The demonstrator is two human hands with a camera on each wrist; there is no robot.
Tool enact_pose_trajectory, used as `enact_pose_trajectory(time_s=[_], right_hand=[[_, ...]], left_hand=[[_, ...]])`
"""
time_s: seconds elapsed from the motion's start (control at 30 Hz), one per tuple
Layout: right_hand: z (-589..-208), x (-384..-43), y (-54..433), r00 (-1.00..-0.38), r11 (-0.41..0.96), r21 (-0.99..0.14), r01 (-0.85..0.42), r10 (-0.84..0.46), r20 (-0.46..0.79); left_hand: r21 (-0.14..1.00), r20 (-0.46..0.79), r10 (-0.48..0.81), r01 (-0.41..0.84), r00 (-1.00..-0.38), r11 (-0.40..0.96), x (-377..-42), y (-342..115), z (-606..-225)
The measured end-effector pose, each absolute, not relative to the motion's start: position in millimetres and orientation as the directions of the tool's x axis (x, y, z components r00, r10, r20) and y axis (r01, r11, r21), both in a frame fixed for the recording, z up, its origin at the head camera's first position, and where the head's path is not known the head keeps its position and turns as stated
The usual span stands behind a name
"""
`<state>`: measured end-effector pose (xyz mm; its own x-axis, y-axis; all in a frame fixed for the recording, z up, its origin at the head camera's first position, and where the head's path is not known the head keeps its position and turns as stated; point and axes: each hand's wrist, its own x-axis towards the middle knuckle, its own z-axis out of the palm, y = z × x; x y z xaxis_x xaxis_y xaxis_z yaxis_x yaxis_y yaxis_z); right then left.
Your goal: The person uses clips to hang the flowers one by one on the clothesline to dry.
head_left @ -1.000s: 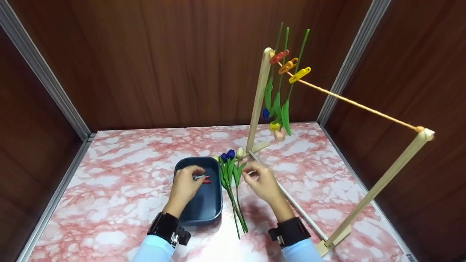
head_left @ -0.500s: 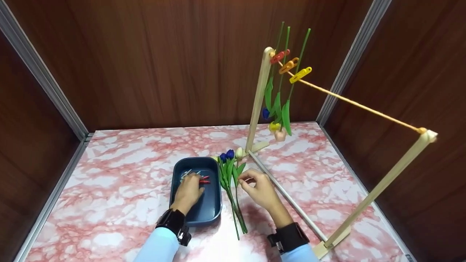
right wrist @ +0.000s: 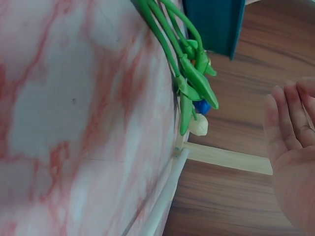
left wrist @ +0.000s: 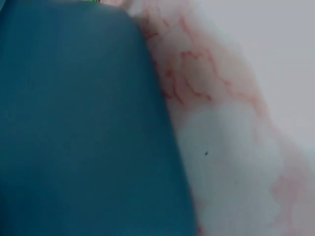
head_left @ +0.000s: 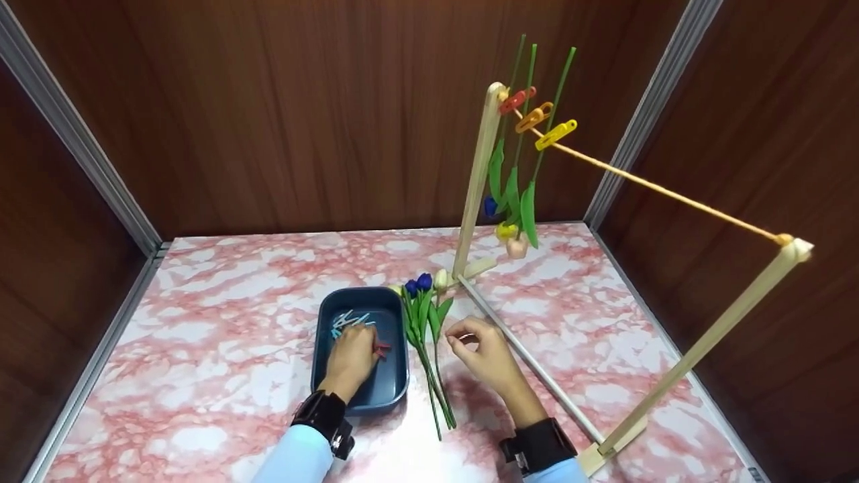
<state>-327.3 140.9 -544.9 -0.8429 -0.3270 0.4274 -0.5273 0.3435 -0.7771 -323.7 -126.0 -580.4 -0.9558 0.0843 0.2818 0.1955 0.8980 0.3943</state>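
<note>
My left hand [head_left: 352, 355] reaches into a dark blue bin [head_left: 322, 355], fingers curled down at a red clothespin [head_left: 383, 351] that it appears to pinch; the fingertips are hidden under the hand. Beyond it in the bin lie several pale and light-blue clothespins [head_left: 349, 320]. My right hand [head_left: 486, 349] hovers to the right of a bunch of artificial tulips [head_left: 426, 335], fingers loosely bent and holding nothing. In the right wrist view the same hand [right wrist: 295, 142] shows its palm beside the tulips. The left wrist view shows mostly the bin's outer wall [left wrist: 88, 123].
A wooden stand with a left post [head_left: 478, 188] and a right post [head_left: 704, 342] carries a stretched cord [head_left: 658, 191]. Red [head_left: 515, 100], orange [head_left: 533, 118] and yellow clothespins [head_left: 556, 135] hold three tulips upside down near the left post. Wood panels surround the marbled table [head_left: 201, 376].
My left hand has lowered into the bin and shifted slightly toward me, and the red clothespin has moved nearer me too. My right hand stays almost in place.
</note>
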Motion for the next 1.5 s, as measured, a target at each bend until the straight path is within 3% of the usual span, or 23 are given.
enact_pose_trajectory(time_s=[0.33,0.6,0.9,1.13,1.33,1.5], right_hand=[[-547,-324,142,-0.872,0.359,-0.803,-0.475,-0.318,0.373],[-551,-322,142,-0.865,0.358,-0.798,-0.485,-0.331,0.377],[-553,-319,142,-0.867,0.37,-0.798,-0.476,-0.349,0.355],[-551,-319,140,-0.872,0.371,-0.804,-0.464,-0.351,0.341],[-545,-319,136,-0.867,0.332,-0.818,-0.47,-0.346,0.358],[-535,-317,129,-0.85,0.276,-0.824,-0.495,-0.351,0.393]], left_hand=[[0.334,0.15,0.111,0.156,-0.982,0.929,-318,-122,-575],[0.427,0.18,0.116,0.184,-0.977,0.885,-317,-124,-580],[0.569,0.191,0.037,0.141,-0.981,0.81,-314,-129,-577],[0.726,0.28,-0.067,0.165,-0.958,0.668,-311,-128,-574],[0.874,0.248,-0.108,0.174,-0.963,0.454,-305,-121,-563],[0.934,0.245,-0.088,0.211,-0.965,0.287,-297,-109,-552]])
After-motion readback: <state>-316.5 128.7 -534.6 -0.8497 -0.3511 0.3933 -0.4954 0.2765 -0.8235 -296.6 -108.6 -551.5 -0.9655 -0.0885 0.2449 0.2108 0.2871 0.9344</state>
